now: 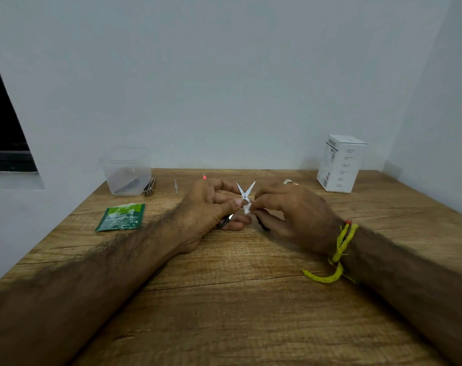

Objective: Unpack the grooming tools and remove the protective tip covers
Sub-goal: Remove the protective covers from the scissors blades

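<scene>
Left hand (211, 204) grips scissors (245, 192) mid-table, blades splayed toward 12; right hand (285, 207) pinches white cover (247, 208) at the pivot. Keep fingers behind the edges (tips bare, sharp).

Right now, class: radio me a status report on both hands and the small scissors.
Left hand grips the small silver scissors, blades spread open. Right hand pinches a white scrap by the pivot. Nothing in the way.
</scene>
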A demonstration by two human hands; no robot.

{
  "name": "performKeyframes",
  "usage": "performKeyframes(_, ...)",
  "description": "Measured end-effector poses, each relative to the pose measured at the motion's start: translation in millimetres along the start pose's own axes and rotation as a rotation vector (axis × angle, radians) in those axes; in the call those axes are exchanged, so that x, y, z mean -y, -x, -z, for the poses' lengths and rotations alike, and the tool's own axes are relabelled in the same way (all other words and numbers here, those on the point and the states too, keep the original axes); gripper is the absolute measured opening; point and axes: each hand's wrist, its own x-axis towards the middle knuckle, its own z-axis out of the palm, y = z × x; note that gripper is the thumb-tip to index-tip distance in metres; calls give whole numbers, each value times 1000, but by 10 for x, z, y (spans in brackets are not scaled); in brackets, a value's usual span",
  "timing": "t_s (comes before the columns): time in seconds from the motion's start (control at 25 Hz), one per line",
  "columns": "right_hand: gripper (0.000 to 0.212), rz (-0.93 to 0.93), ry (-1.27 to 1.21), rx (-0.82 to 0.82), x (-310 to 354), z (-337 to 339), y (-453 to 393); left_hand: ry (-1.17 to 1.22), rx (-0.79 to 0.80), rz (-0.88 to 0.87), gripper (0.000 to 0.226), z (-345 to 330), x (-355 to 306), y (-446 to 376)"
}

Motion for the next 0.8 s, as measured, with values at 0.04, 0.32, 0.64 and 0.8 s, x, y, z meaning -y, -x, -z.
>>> performKeyframes(0.04,12,3,15,-6,-3,4,4,-2,-3,-5,16,10,2,3)
performKeyframes(0.32,5,39,118,-17,89,25,48,-1,3,-24,12,-2,2,10)
performKeyframes(0.64,5,-28,94,-82,47,-52,160,-13,3,-8,15,-12,6,-7)
performKeyframes(0.8,5,-36,75,-77,48,-16,163,-18,-19,2,19,-9,-5,7)
